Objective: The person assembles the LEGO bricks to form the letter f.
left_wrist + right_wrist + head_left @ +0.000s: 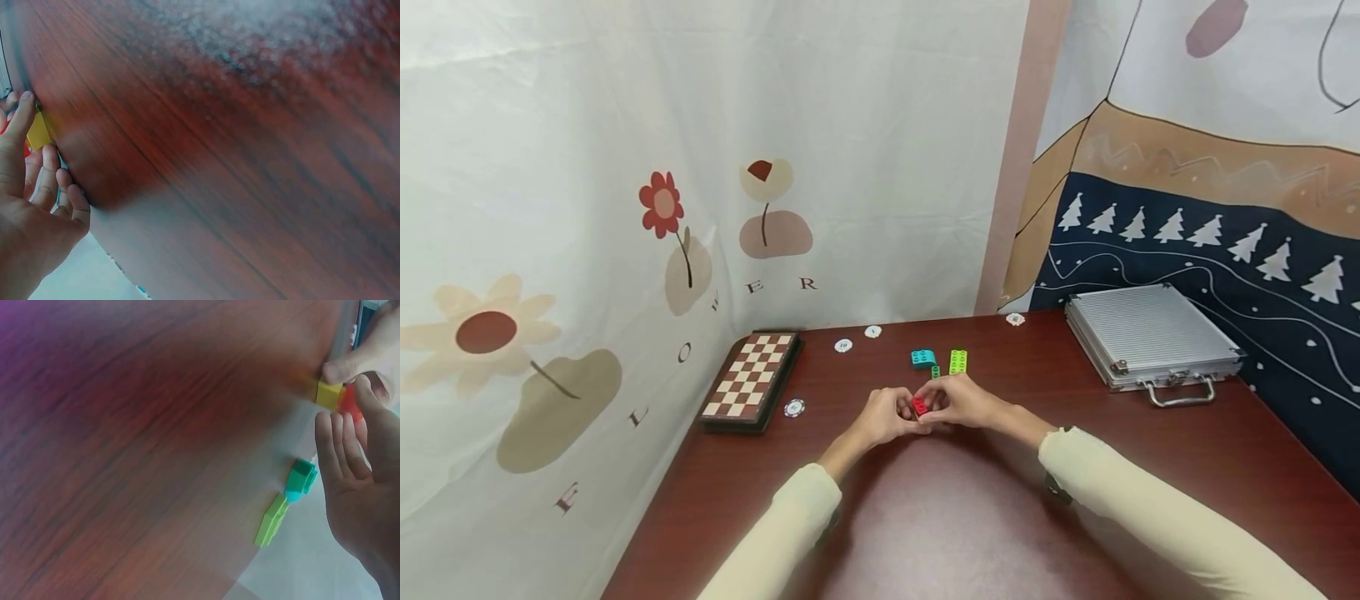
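Both hands meet over the table in the head view, around a red toy building brick (920,406) with studs on top. A yellow brick (40,132) sits against the red one, pinched between thumb and fingers of my left hand (886,415). My right hand (964,402) has thumb and fingers about the red brick, partly covering it. In the right wrist view the yellow brick (329,395) lies below the red brick (351,405). Just beyond the hands are a curved teal brick (923,359), a small green brick (936,372) and a lime brick (958,362).
A checkered board box (749,377) lies at the table's left edge. Poker chips lie nearby, one chip (794,407) beside the board and another chip (1015,319) at the back edge. A silver case (1153,333) occupies the back right. Printed curtains (880,167) hang behind.
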A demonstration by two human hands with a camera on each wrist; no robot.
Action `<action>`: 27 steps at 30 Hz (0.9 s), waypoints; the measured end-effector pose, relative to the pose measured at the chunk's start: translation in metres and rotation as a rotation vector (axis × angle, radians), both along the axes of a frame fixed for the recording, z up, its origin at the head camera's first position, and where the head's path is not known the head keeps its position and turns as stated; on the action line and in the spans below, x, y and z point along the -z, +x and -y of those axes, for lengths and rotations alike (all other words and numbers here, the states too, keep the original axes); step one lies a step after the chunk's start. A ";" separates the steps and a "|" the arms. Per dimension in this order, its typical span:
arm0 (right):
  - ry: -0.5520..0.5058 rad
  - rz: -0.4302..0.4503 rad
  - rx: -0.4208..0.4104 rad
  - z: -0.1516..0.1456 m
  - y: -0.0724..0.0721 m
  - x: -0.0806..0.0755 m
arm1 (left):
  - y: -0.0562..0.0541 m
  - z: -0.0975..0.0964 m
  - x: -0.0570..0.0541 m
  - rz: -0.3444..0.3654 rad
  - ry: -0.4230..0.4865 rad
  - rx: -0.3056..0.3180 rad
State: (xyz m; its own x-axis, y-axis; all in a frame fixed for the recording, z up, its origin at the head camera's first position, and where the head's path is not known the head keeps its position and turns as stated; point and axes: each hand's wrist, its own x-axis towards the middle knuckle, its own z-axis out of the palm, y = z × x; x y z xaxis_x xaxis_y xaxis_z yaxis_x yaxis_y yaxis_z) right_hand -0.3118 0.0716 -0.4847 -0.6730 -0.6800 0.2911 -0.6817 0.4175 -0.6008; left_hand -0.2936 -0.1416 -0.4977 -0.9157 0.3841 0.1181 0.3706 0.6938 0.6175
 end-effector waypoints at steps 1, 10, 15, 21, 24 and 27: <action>-0.001 0.008 -0.010 -0.001 0.000 -0.001 | 0.000 0.000 0.000 0.006 0.001 -0.003; 0.005 0.059 -0.028 -0.001 0.000 -0.005 | -0.001 0.000 -0.001 0.025 -0.002 -0.003; -0.004 0.058 -0.028 0.001 0.000 -0.004 | -0.002 0.002 -0.001 0.034 -0.003 0.002; -0.006 0.055 -0.002 0.001 0.001 -0.003 | -0.003 0.003 0.000 0.022 0.010 0.023; -0.015 0.056 0.003 0.001 0.001 -0.002 | -0.003 0.003 -0.001 0.021 0.013 0.028; -0.021 0.071 0.008 0.000 0.000 0.000 | -0.003 0.004 -0.001 0.022 0.014 0.033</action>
